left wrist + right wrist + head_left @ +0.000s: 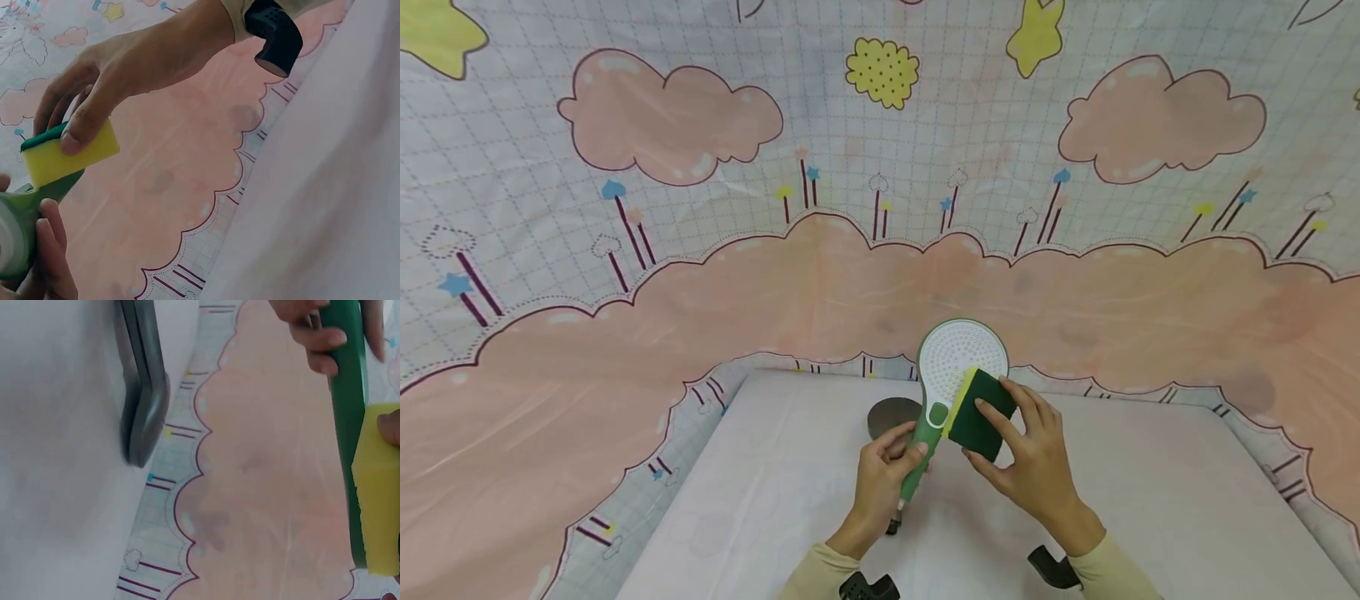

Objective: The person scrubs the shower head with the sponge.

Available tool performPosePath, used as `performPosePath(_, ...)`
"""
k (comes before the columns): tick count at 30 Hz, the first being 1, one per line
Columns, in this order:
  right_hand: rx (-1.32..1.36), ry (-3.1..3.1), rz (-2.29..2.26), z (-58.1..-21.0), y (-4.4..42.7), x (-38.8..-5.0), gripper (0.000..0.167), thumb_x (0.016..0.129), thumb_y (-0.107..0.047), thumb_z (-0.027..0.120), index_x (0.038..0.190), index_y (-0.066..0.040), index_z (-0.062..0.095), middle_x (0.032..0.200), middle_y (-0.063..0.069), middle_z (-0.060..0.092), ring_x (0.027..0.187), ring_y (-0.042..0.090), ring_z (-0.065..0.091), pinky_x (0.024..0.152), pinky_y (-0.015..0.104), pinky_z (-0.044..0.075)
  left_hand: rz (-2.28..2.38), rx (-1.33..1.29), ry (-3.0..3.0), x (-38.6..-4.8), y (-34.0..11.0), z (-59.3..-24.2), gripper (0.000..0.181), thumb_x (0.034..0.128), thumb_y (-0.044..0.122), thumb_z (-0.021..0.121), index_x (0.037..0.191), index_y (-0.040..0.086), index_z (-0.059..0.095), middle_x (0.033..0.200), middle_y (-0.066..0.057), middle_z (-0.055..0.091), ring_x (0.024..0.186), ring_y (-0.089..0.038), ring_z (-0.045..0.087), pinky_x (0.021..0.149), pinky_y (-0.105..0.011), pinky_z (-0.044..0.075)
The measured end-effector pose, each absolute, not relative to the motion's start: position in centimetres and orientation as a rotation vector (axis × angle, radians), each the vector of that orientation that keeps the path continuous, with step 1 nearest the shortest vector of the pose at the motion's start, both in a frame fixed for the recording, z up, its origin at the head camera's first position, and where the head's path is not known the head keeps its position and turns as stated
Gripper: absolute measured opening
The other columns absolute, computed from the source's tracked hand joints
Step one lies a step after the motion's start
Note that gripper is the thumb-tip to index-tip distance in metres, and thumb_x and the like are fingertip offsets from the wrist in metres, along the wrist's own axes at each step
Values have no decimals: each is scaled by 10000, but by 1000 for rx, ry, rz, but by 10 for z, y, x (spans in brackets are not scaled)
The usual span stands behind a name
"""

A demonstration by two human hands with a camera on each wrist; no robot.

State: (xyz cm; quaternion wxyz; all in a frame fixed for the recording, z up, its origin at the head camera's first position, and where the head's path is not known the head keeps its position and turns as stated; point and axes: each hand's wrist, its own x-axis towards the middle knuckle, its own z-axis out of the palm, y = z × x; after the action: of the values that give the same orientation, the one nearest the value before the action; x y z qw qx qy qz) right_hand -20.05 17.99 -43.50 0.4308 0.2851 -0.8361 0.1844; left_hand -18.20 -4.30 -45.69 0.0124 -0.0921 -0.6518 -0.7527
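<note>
My left hand (883,471) grips the green handle of a shower head (962,346), raised above the table with its white, dotted spray face showing. My right hand (1037,454) pinches a sponge (981,417) between thumb and fingers. The sponge's yellow side lies against the lower part of the shower head's face; its dark green scouring side faces my right palm. In the left wrist view the sponge (75,153) touches the green shower head, and the thumb presses its yellow edge. The right wrist view has the green shower head edge-on, beside the yellow sponge (378,487).
On the white table (760,500), partly behind my left hand, lies a grey item (891,414) with a round flat head. The right wrist view shows it from the side, long and bent (147,394). A patterned cloth (850,292) hangs behind the table.
</note>
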Motion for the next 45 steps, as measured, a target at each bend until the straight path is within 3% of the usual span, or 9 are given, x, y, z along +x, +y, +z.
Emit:
performPosePath(7,669,-2055,467,-427,189,-206,660,898,-676,495,1264,-149,647,1395,250,493,1226,439,445,898,604,367,-2394,-255,-2025,-185,-43,-456,547,836,115,768,1318,-18,545,1023,-214,710,721,-106,674,688,-238,535)
performPosePath(15,652,-1985,509,-419,193,-208,646,879,-662,544,1241,-141,665,1382,256,508,1234,447,459,880,615,367,-2473,-237,-2055,-185,-46,-457,635,773,65,806,1330,-29,515,1094,-234,705,831,-110,693,679,-228,526)
performPosePath(19,649,-1992,508,-417,194,-206,649,884,-668,530,1240,-142,661,1390,249,499,1246,441,444,909,637,360,-2500,-261,-2049,-186,-48,-460,626,777,111,822,1308,-35,524,1089,-237,707,847,-120,703,704,-238,536)
performPosePath(27,678,-1959,536,-420,193,-203,637,880,-651,558,1237,-135,666,1391,266,498,1256,448,437,896,606,358,-2637,-323,-2028,-187,-50,-463,545,897,91,698,1379,-18,470,1051,-111,724,808,-78,671,615,-208,507)
performPosePath(36,704,-1950,500,-427,187,-200,600,902,-624,543,1245,-146,662,1411,253,496,1244,452,442,891,575,372,-2557,-274,-2045,-187,-44,-465,606,790,-18,737,1329,-37,460,870,-1,681,681,-78,586,516,-174,445)
performPosePath(41,748,-1928,433,-430,182,-201,561,925,-584,528,1256,-150,654,1405,261,500,1225,456,446,896,562,371,-2546,-253,-2041,-187,-41,-465,533,807,17,735,1277,-38,491,923,-64,716,728,-96,657,547,-194,485)
performPosePath(45,756,-1916,420,-430,181,-203,556,928,-581,524,1257,-151,654,1396,263,506,1220,453,447,896,557,365,-2523,-229,-2060,-188,-43,-464,495,819,39,731,1270,-22,534,1041,-118,707,850,-141,693,661,-250,555)
